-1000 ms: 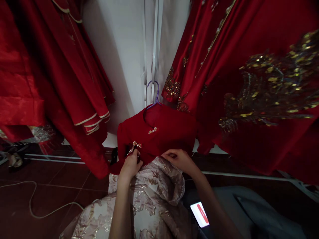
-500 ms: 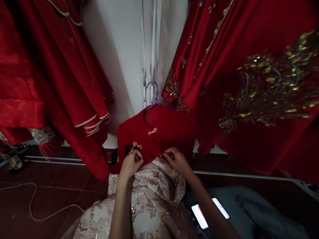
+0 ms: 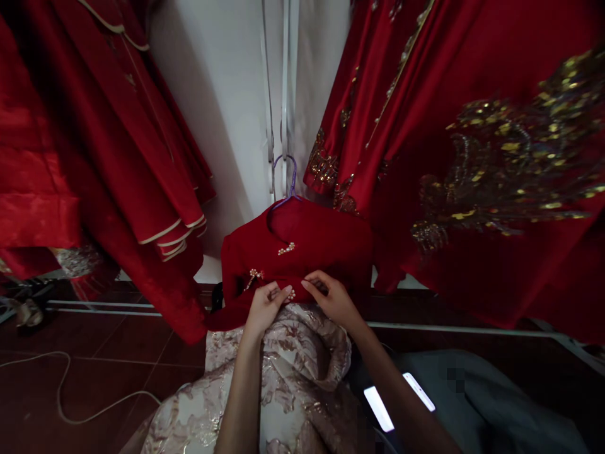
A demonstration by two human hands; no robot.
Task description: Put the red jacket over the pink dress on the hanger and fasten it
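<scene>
So the red top is right at the fingertips, with the left hand and right hand both pinching its lower front from either side of a little pearl cluster, and most of the top spreads out just above the grip on a purple hanger. It's a plain, deep red thing with a scooped neckline and a couple more pearly bits sitting higher up than the fingers. Right below both hands there's a heap of pale, shiny floral cloth.
</scene>
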